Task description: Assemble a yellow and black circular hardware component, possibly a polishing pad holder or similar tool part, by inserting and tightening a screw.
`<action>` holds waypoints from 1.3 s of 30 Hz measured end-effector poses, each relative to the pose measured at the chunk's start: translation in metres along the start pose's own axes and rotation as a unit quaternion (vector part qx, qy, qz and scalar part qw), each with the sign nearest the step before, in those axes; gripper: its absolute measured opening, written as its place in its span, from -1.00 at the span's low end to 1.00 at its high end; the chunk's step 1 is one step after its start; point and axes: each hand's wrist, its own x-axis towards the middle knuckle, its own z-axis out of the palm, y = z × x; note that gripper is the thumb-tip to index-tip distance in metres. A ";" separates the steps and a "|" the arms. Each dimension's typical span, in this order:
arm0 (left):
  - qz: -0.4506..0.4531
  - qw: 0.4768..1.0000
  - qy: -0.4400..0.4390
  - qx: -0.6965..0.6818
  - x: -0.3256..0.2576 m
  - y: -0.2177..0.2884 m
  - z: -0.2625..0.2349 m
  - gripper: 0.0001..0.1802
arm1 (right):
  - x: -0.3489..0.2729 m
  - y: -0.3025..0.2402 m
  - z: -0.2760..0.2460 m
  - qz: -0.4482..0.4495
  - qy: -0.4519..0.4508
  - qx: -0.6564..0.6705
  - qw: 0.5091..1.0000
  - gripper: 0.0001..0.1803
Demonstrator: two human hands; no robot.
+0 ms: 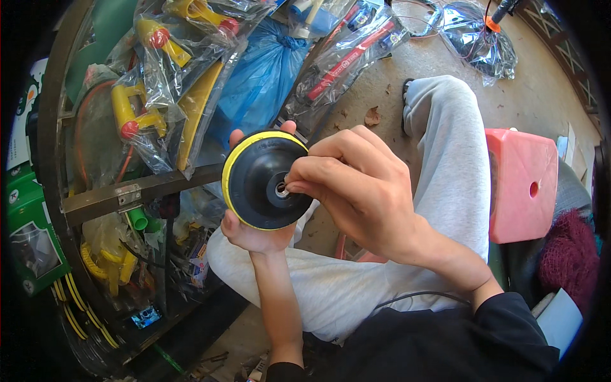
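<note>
A round black sanding backing pad with a yellow rim faces up in front of me. My left hand grips it from beneath, its thumb at the lower left edge and fingertips showing past the top. At the pad's middle is a metal-lined hole. Thumb and index finger of my right hand are pinched together right at that hole. Something small and silvery shows at their tips, but its kind cannot be made out.
On the left, a dark metal rack carries bagged yellow tools and a blue plastic bag. Bagged red-handled tools lie beyond. A pink plastic stool stands to the right, near maroon netting. Green boxes sit far left.
</note>
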 end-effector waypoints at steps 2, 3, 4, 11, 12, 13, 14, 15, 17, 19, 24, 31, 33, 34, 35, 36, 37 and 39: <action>-0.005 1.000 0.017 -0.011 -0.001 -0.001 0.001 0.13 | 0.002 0.000 -0.003 0.001 -0.016 0.002 1.000 -0.76; 0.001 1.000 0.018 -0.013 -0.001 -0.002 0.000 0.12 | 0.002 -0.001 -0.005 -0.001 -0.033 0.004 0.999 -0.76; 0.007 1.000 0.019 -0.013 -0.001 -0.003 0.000 0.11 | 0.003 -0.001 -0.007 0.001 -0.031 0.003 1.000 -0.76; 0.014 0.985 -0.038 -0.170 0.000 -0.010 0.001 0.13 | 0.006 0.000 -0.018 -0.056 -0.079 -0.014 0.995 -0.70; 0.007 0.986 -0.021 -0.166 0.001 -0.008 0.001 0.13 | 0.007 0.000 -0.020 -0.066 -0.097 -0.027 0.993 -0.68; 0.006 0.986 -0.022 -0.167 0.000 -0.009 0.003 0.13 | 0.007 0.000 -0.021 -0.066 -0.096 -0.027 0.993 -0.68; 0.003 0.979 -0.030 -0.203 0.000 -0.011 0.005 0.13 | 0.008 0.001 -0.021 -0.076 -0.094 -0.036 0.992 -0.68; -0.001 0.971 -0.038 -0.238 0.000 -0.012 0.007 0.13 | 0.008 0.000 -0.022 -0.086 -0.092 -0.044 0.991 -0.67; -0.009 0.941 -0.052 -0.335 0.001 -0.011 0.018 0.13 | 0.010 -0.004 -0.025 -0.087 -0.102 -0.065 0.989 -0.66; -0.017 0.900 -0.068 -0.431 0.002 -0.010 0.017 0.13 | 0.009 -0.005 -0.026 -0.088 -0.112 -0.088 0.986 -0.64; -0.035 0.960 -0.155 -0.231 0.003 -0.008 0.002 -0.31 | 0.008 -0.006 -0.021 -0.109 -0.077 -0.103 0.986 -0.63; -0.057 0.952 -0.110 -0.280 0.001 -0.010 0.002 -0.13 | 0.011 -0.005 -0.023 -0.122 -0.045 -0.112 0.985 -0.68; -0.062 0.950 -0.096 -0.292 0.000 -0.009 0.001 -0.07 | 0.015 -0.009 -0.030 -0.070 -0.076 -0.080 0.991 -0.67; -0.066 0.947 -0.091 -0.300 0.001 -0.010 0.002 -0.04 | 0.015 -0.008 -0.031 -0.070 -0.076 -0.082 0.991 -0.67; -0.069 0.945 -0.086 -0.307 0.001 -0.011 0.002 -0.02 | 0.015 -0.004 -0.032 -0.074 -0.068 -0.083 0.992 -0.67; -0.071 0.943 -0.080 -0.315 0.002 -0.011 0.003 0.01 | 0.016 -0.001 -0.033 -0.078 -0.060 -0.083 0.992 -0.66; -0.073 0.941 -0.074 -0.321 0.002 -0.011 0.003 0.04 | 0.017 0.002 -0.033 -0.079 -0.060 -0.082 0.992 -0.66; -0.074 0.967 -0.001 -0.244 -0.001 -0.005 0.003 0.04 | 0.020 0.006 -0.034 -0.061 -0.023 -0.003 0.998 -0.71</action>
